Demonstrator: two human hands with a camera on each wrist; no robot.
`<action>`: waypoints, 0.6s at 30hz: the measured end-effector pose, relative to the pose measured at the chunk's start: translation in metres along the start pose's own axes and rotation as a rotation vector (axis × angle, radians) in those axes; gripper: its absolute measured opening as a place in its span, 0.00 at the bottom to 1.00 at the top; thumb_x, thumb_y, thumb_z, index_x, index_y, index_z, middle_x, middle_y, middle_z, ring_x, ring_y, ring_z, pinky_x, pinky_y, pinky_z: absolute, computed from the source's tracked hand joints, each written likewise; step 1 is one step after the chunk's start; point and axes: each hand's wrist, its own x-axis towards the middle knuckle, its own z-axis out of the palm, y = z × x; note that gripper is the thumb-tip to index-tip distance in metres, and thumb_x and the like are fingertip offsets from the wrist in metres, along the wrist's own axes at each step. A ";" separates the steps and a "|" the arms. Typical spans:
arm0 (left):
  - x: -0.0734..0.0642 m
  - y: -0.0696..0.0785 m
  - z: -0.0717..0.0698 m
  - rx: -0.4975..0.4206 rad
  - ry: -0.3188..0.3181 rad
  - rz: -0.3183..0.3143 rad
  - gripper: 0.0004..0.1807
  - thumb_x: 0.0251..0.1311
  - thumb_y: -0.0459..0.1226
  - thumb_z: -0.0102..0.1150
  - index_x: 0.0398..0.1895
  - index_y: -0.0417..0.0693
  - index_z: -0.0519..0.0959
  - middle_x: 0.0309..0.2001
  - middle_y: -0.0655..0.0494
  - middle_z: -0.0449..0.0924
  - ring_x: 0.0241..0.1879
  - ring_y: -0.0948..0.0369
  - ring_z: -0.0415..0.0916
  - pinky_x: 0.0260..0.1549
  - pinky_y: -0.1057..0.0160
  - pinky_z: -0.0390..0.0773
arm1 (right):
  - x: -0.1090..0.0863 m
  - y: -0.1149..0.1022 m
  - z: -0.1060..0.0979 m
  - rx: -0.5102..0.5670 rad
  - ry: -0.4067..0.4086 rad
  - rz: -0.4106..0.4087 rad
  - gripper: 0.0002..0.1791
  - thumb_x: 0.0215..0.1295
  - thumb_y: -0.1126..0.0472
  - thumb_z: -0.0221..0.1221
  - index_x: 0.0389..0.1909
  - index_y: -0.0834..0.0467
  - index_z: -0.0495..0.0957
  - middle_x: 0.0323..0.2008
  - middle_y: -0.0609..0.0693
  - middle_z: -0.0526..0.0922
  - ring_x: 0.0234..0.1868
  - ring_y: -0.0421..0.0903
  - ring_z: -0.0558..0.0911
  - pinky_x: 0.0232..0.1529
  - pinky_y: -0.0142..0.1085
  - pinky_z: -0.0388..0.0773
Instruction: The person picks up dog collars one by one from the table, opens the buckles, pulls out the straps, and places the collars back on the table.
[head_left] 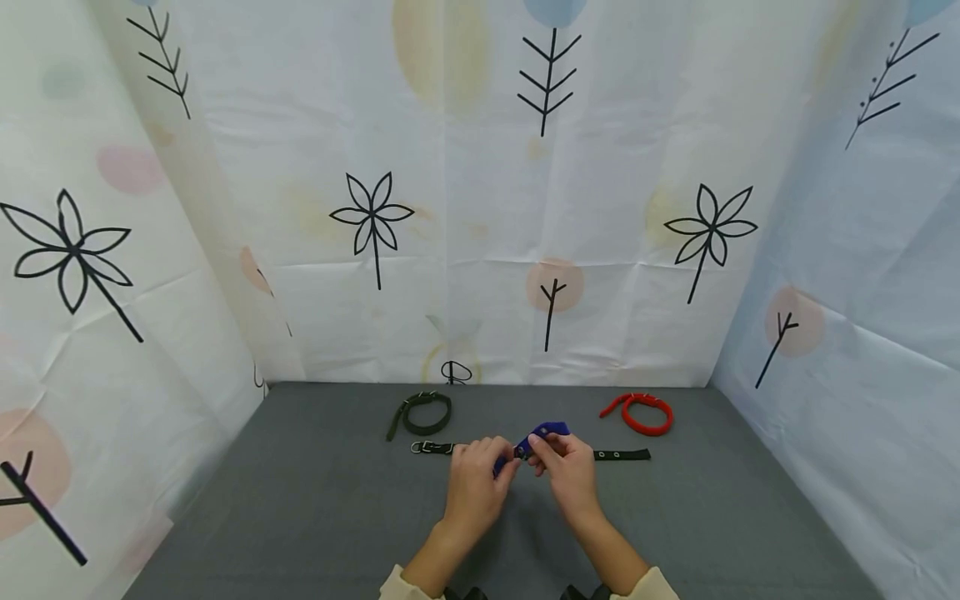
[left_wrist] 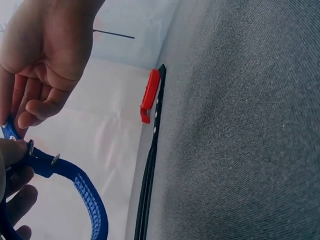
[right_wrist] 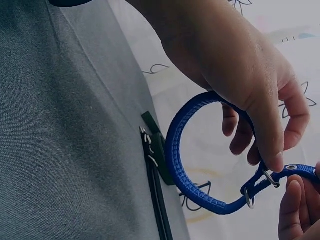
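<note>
A blue buckled collar [right_wrist: 172,155] is held up above the grey table by both hands. My left hand [head_left: 474,483] grips the looped part, thumb and fingers close to the metal buckle [right_wrist: 270,178]. My right hand [head_left: 570,479] pinches the free strap end, which has metal eyelets and sticks out past the buckle. A D-ring hangs beside the buckle in the right wrist view. Behind the hands a black collar [head_left: 622,456] lies stretched out flat, its middle hidden by them in the head view.
Farther back on the grey table [head_left: 322,500] lie a coiled dark green collar [head_left: 427,431] at left and a coiled red collar [head_left: 649,430] at right. White patterned cloth [head_left: 480,208] encloses the back and both sides.
</note>
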 end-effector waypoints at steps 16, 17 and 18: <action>0.005 0.005 -0.006 -0.307 0.042 -0.331 0.11 0.52 0.39 0.72 0.27 0.52 0.77 0.28 0.62 0.82 0.27 0.64 0.72 0.29 0.65 0.69 | -0.015 -0.042 0.006 -0.166 -0.102 -0.247 0.05 0.58 0.74 0.64 0.35 0.66 0.81 0.29 0.55 0.83 0.22 0.44 0.78 0.23 0.32 0.76; 0.006 0.004 -0.007 -0.366 0.033 -0.366 0.10 0.53 0.40 0.72 0.28 0.51 0.77 0.28 0.61 0.82 0.28 0.64 0.73 0.29 0.65 0.71 | -0.015 -0.040 0.005 -0.166 -0.115 -0.258 0.06 0.58 0.74 0.64 0.36 0.66 0.81 0.29 0.55 0.82 0.22 0.45 0.78 0.23 0.32 0.76; 0.006 0.004 -0.009 -0.422 0.027 -0.398 0.10 0.54 0.41 0.71 0.28 0.51 0.77 0.28 0.60 0.82 0.28 0.63 0.75 0.30 0.65 0.74 | -0.013 -0.036 0.004 -0.166 -0.130 -0.257 0.07 0.58 0.74 0.64 0.38 0.67 0.81 0.28 0.55 0.82 0.21 0.47 0.78 0.23 0.33 0.76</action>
